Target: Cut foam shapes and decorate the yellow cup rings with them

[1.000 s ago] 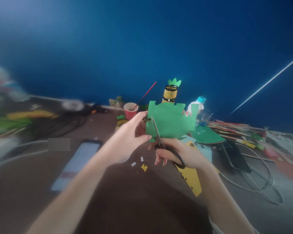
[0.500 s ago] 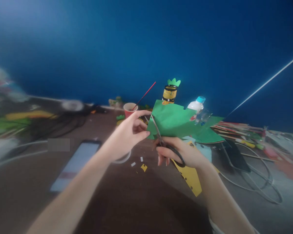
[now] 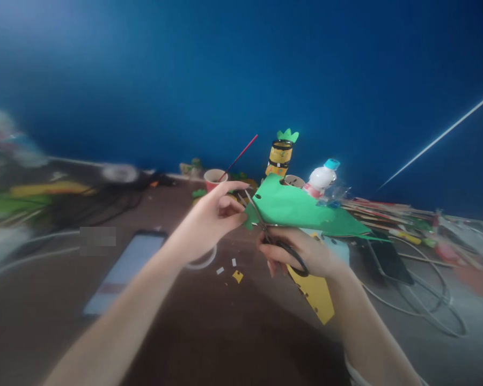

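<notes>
My left hand (image 3: 215, 217) pinches a small darker green paper piece (image 3: 251, 218) between thumb and fingers, with the index finger stretched out above. In my right hand (image 3: 301, 247) are scissors (image 3: 258, 212) with black handles, their blades parted and pointing up-left beside that piece. The large green paper sheet (image 3: 300, 208) lies tilted just above and behind my right hand, with a curved notch in its far edge. Whether the small piece is still joined to the sheet, I cannot tell. Under my right hand is yellow paper (image 3: 316, 295) with scalloped edges.
Behind stand a red cup (image 3: 214, 178) with a red stick, a yellow pineapple-like figure (image 3: 280, 155) and a white bottle (image 3: 322, 177) with a blue cap. A phone (image 3: 126, 271) lies left. Small paper scraps (image 3: 237, 276) dot the table; cables (image 3: 426, 313) and sticks (image 3: 386, 212) lie right.
The large green sheet has tipped down and flattened, uncovering a cup and more of the bottle behind it. The scissors and my right hand have shifted slightly right; my left hand stays nearly put.
</notes>
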`<state>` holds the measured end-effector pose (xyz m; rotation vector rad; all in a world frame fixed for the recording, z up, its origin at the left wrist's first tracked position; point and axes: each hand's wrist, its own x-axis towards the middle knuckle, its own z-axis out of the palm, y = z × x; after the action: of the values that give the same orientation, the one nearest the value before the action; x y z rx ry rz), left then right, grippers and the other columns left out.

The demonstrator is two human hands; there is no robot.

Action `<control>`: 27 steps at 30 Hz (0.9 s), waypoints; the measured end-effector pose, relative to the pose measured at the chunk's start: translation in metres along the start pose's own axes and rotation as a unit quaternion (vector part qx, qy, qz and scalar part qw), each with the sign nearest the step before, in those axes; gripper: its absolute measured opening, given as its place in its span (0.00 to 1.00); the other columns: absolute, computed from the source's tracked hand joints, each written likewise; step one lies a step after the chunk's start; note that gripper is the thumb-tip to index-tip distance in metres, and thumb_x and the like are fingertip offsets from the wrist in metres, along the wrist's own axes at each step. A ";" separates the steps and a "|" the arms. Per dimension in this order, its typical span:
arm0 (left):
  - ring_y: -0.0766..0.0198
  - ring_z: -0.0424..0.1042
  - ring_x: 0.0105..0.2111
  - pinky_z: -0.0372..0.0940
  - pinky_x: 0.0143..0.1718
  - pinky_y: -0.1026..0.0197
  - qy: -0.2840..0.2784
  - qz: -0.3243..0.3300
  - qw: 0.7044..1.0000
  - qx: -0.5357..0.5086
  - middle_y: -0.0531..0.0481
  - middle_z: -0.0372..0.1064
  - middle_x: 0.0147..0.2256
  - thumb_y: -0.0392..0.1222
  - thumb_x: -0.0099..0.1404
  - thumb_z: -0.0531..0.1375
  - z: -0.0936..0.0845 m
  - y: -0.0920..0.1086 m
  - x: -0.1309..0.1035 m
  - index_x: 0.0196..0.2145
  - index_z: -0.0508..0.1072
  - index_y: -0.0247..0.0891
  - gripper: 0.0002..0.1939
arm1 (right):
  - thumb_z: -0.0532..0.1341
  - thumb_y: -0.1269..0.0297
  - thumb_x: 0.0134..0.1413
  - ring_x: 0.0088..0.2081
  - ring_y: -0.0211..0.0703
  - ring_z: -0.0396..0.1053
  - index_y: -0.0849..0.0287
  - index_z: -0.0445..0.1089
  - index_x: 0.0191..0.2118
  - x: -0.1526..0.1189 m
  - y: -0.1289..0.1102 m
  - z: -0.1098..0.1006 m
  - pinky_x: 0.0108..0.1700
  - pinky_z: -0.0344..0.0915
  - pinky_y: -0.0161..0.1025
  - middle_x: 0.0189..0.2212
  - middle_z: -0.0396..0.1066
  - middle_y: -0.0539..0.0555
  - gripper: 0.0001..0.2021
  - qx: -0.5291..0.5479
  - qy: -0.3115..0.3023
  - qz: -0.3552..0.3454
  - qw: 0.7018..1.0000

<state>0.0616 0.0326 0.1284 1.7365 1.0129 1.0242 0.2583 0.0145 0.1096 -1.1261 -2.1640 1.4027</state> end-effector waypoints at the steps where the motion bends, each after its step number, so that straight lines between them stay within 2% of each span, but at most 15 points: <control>1: 0.68 0.68 0.29 0.62 0.30 0.66 0.000 -0.001 1.000 0.001 0.55 0.67 0.27 0.36 0.55 0.58 0.000 0.000 0.000 0.48 0.61 0.41 0.22 | 0.50 0.52 0.56 0.20 0.33 0.65 0.61 0.61 0.33 0.000 0.000 0.000 0.22 0.62 0.30 0.19 0.68 0.50 0.16 -0.002 0.000 0.001 1.000; 19: 0.66 0.68 0.30 0.61 0.30 0.64 -0.008 -0.010 1.000 -0.015 0.54 0.67 0.27 0.36 0.55 0.57 0.000 -0.002 0.000 0.49 0.61 0.41 0.23 | 0.51 0.61 0.58 0.17 0.30 0.63 0.61 0.60 0.28 -0.003 -0.004 0.001 0.21 0.58 0.27 0.15 0.64 0.46 0.11 -0.024 0.019 -0.012 0.999; 24: 0.67 0.68 0.30 0.61 0.30 0.65 -0.013 -0.015 0.999 -0.032 0.55 0.67 0.27 0.34 0.54 0.58 0.000 -0.001 0.000 0.48 0.60 0.40 0.23 | 0.50 0.60 0.58 0.16 0.29 0.62 0.61 0.60 0.28 -0.003 -0.005 0.000 0.20 0.57 0.28 0.15 0.65 0.46 0.11 -0.025 0.019 -0.009 0.999; 27: 0.69 0.67 0.28 0.60 0.28 0.66 -0.004 -0.034 0.998 -0.061 0.55 0.67 0.26 0.34 0.54 0.58 0.000 -0.001 0.001 0.45 0.58 0.39 0.20 | 0.51 0.59 0.57 0.17 0.30 0.63 0.61 0.61 0.29 -0.003 -0.005 -0.001 0.21 0.57 0.28 0.15 0.65 0.47 0.11 -0.026 0.018 -0.009 0.999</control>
<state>0.0620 0.0337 0.1277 1.5949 0.9786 1.0137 0.2588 0.0116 0.1144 -1.1374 -2.1914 1.3165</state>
